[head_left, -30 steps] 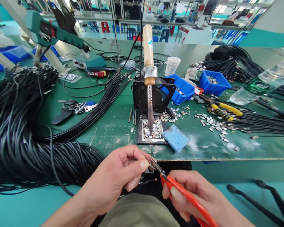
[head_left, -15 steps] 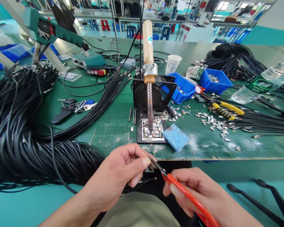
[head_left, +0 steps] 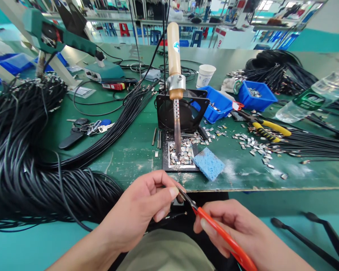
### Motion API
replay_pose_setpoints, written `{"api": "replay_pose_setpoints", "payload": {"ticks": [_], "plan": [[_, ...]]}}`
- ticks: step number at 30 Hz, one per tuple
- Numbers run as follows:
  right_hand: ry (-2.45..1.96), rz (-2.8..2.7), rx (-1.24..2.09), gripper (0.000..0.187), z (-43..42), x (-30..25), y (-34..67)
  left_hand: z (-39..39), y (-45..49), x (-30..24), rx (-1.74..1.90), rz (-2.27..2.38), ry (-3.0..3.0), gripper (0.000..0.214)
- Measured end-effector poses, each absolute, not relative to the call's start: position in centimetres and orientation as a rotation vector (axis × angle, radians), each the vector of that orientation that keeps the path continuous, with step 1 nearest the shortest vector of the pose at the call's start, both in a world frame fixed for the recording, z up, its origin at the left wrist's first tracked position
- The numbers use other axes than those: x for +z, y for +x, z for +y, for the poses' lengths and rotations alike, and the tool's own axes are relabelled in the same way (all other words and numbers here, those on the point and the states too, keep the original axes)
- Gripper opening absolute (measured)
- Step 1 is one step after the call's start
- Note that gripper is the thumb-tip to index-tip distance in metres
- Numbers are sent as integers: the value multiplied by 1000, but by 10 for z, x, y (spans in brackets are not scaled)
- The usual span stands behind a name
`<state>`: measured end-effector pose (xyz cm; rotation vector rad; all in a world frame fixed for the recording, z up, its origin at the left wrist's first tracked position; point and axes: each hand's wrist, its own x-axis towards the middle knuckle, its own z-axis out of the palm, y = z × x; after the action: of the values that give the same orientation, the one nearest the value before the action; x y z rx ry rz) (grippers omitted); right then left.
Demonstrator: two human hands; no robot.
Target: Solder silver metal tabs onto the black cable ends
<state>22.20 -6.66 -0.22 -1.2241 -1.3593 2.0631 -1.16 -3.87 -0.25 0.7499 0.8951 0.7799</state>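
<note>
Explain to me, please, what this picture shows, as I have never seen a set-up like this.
There is no machine here. A person wears a camera on the head, so the single view looks forward and down at that person's own two hands. The left hand pinches a small part, too small to identify, in its fingers. The right hand grips orange pliers, whose tips reach that part. Both hands are in front of a green bench. On the bench a soldering iron stands upright over a tray of small metal pieces, with a blue sponge beside it. A big bundle of black cables lies to the left. Blue bins, yellow pliers, a paper cup and a bottle lie to the right.
</note>
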Motion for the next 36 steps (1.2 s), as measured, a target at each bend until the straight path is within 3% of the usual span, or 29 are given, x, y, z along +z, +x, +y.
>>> {"api": "replay_pose_setpoints", "payload": {"ticks": [29,36], "plan": [[-1256,-1362,2049,40,-65,-3,220,-38,-9,-3,783,926,753,11],[-1424,-1490,1940,49,-63,14,237,-38,-12,0,766,945,781,16]]}}
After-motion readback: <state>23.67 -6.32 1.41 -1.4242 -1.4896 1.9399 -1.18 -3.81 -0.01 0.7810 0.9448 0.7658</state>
